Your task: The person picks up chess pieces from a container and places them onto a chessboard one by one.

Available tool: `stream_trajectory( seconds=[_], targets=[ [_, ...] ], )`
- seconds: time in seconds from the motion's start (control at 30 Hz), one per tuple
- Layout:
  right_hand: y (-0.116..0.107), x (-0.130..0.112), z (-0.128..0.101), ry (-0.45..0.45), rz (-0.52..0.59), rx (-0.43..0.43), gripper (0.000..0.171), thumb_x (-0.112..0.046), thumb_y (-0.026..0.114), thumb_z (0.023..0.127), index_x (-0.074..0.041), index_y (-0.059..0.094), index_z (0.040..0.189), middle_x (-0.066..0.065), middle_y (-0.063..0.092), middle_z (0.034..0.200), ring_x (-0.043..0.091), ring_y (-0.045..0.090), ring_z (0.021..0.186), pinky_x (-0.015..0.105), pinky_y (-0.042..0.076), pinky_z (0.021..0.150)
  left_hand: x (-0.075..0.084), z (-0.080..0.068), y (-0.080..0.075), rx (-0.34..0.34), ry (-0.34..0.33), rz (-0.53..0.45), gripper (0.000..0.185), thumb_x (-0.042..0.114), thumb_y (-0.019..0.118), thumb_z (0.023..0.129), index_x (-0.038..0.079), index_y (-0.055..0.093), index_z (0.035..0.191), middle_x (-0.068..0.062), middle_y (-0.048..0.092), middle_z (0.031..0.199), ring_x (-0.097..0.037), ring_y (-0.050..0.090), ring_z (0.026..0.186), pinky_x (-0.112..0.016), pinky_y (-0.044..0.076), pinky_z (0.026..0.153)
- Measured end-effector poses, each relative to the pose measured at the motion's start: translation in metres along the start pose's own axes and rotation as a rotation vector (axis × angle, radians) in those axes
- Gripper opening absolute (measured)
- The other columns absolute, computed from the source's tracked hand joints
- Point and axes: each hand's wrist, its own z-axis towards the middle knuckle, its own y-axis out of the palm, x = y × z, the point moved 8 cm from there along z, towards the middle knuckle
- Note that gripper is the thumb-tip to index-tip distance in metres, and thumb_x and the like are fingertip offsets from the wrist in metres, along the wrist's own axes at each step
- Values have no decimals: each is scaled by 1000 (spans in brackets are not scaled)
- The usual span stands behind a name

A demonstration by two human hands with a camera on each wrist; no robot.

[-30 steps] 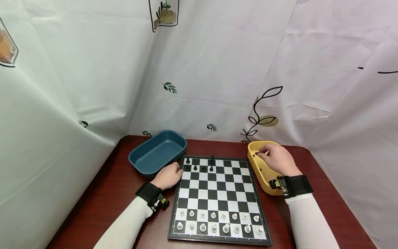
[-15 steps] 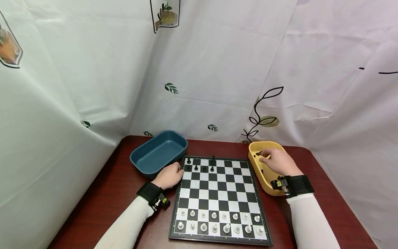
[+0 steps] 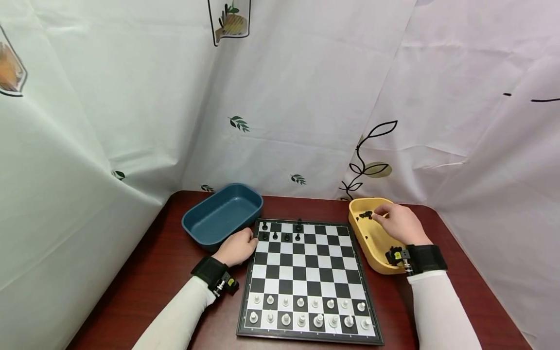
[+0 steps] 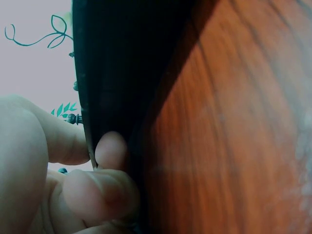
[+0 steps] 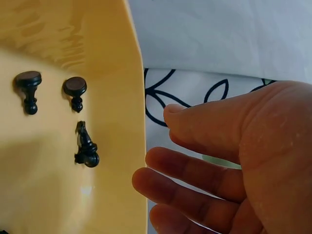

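Observation:
My left hand [image 3: 236, 247] grips the left edge of the chessboard [image 3: 297, 272], near its far corner. In the left wrist view, thumb and fingers [image 4: 100, 192] close round the board's dark rim. My right hand [image 3: 399, 223] is over the yellow tray [image 3: 363, 243], its thumb and fingers apart with nothing between them in the right wrist view. Black chess pieces [image 5: 87, 146] lie on the tray floor beyond the fingertips. Several black pieces [image 3: 286, 237] stand at the board's far left, and two rows of white pieces [image 3: 318, 321] stand along its near side.
A dark blue tray [image 3: 223, 214] stands behind my left hand, at the board's far left corner. White printed cloth [image 3: 280, 121] hangs round the far side and both sides of the reddish-brown table [image 3: 144, 291].
My right hand has shifted right inside the yellow tray, and its fingers have come away from the black pieces, which show more now. The left hand stays on the board's edge.

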Motion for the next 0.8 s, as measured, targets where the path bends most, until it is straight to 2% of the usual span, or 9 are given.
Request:
stream_trajectory(
  seconds=[0.17, 0.4, 0.5, 0.63, 0.8],
  targets=[
    [12, 2, 3, -3, -6, -53, 18, -24, 81, 101, -7, 82, 108, 9, 80, 102, 32, 73, 93, 53, 55, 81, -3, 1, -1, 4, -9, 2, 23, 26, 58, 114, 13, 59, 95, -5, 57, 65, -21, 56, 44, -37, 44, 49],
    [39, 4, 2, -31, 3, -199, 17, -22, 84, 98, -5, 80, 99, 1, 76, 88, 20, 66, 78, 42, 54, 73, -1, -2, 0, 3, -10, -1, 22, 26, 59, 114, 13, 59, 95, -4, 56, 64, -21, 55, 44, -37, 44, 48],
    [47, 4, -1, -15, 7, -258, 16, -22, 82, 97, -6, 78, 95, -1, 72, 80, 18, 63, 69, 39, 52, 67, -1, -2, 0, 0, -15, 0, 22, 26, 59, 114, 13, 59, 95, -4, 56, 64, -20, 55, 44, -37, 44, 49],
    [54, 2, -3, 12, -5, -317, 12, -20, 78, 97, -9, 77, 93, -2, 69, 78, 18, 61, 69, 37, 51, 65, -1, -1, 0, 0, -15, 6, 23, 26, 59, 114, 13, 59, 95, -4, 57, 64, -20, 55, 44, -37, 44, 48],
    [57, 0, -3, 5, -19, -330, 5, -14, 76, 93, -9, 77, 93, 1, 69, 82, 19, 60, 71, 36, 50, 64, -1, 0, 0, 5, -6, 10, 23, 26, 59, 113, 13, 59, 95, -4, 57, 65, -20, 55, 44, -37, 44, 48]
  ],
)
